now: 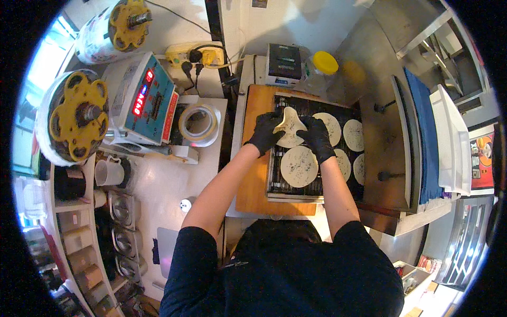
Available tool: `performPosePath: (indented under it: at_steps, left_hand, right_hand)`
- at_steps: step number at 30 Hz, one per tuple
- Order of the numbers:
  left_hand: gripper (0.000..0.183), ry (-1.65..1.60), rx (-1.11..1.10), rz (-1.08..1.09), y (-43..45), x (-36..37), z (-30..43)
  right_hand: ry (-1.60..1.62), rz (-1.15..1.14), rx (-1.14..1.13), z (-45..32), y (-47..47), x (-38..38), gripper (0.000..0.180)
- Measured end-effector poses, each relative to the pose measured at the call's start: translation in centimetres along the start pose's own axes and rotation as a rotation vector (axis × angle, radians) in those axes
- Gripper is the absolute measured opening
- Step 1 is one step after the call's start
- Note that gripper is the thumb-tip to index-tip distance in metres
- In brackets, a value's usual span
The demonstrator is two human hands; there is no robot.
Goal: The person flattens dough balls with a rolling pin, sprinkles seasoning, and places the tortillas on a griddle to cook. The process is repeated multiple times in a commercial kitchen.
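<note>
Between my two black-gloved hands hangs a thin, pale dough round (292, 130) with dark specks. Its far edge rises in a peak and its left edge curls up. My left hand (268, 132) grips the left side, with the thumb on top. On the opposite side, my right hand (318, 136) pinches the edge; its lower fingers are partly hidden. Beneath both hands is a dark ridged rack (313, 192) in a metal frame. A flat speckled round (299, 167) lies at its near left, and another round (328, 127) lies just beyond my right hand. Several more lie farther right.
The rack sits on a wooden board (253, 158). A metal housing (386, 158) with dark knobs borders its right side. Behind stand a black-topped device (283, 63) and a yellow-lidded jar (325, 63). At left are a sealing machine (146, 99) and a tape roll (199, 123).
</note>
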State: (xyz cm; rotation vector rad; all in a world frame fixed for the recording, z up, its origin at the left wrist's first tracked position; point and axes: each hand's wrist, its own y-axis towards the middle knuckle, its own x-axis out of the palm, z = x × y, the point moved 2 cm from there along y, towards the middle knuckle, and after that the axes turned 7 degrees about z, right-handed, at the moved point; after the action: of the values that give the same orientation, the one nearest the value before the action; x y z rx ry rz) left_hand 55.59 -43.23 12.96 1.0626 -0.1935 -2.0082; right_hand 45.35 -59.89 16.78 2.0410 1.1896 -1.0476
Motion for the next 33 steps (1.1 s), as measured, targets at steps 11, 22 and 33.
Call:
performPosePath:
  at_steps: [11,22,33]
  left_hand:
    - [0.044,-0.363,-0.069,-0.021,1.0,-0.4,-1.3]
    - [0.029,-0.157,-0.477,0.133,1.6,-0.8,-0.6]
    - [0.035,-0.028,-0.125,-0.161,0.9,-0.4,1.3]
  right_hand:
    - [0.013,-0.065,0.006,-0.5,4.7,1.0,0.056]
    - [0.191,0.106,0.177,0.0,3.2,-0.9,0.039]
    - [0.184,0.084,-0.228,-2.0,1.6,-1.9,0.035]
